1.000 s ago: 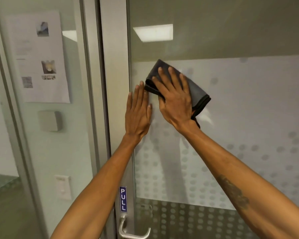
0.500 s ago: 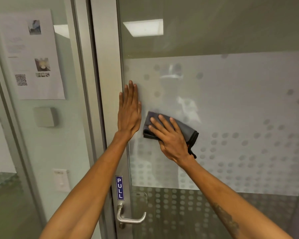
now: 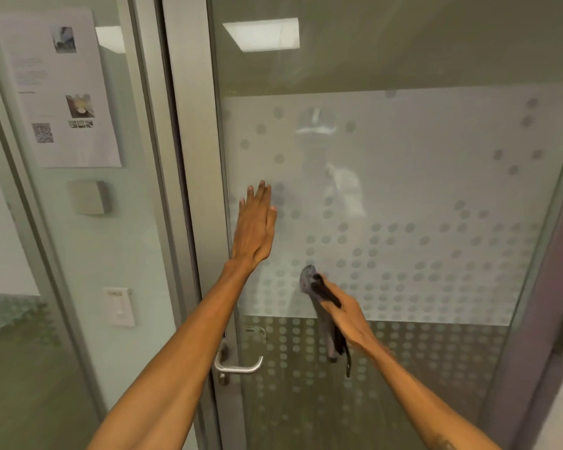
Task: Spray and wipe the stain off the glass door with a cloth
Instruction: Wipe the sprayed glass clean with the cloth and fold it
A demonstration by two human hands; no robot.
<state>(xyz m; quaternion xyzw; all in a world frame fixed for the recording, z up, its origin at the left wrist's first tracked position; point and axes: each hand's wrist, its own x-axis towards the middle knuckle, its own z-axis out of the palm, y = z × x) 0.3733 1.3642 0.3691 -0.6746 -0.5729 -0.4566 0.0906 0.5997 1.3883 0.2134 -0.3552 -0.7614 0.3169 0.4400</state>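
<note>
The glass door [image 3: 420,177] fills the middle and right, with a frosted band dotted with grey circles. My left hand [image 3: 254,232] is raised flat with fingers together, palm toward the glass near the door's left edge. Lower and to the right, my right hand [image 3: 348,319] grips a dark grey cloth [image 3: 319,297], which hangs folded and edge-on, off the glass or barely at it. No stain is distinguishable on the glass. No spray bottle is in view.
A metal lever handle [image 3: 238,367] sits below my left forearm on the aluminium door frame [image 3: 189,157]. Left of it, a glass side panel carries a paper notice [image 3: 59,89], a grey wall box [image 3: 90,197] and a white switch [image 3: 120,306].
My right hand has swept the cloth down the glass from the top of the frosted band, then turned it edge-on away from the pane. My left hand stayed near the door's left edge.
</note>
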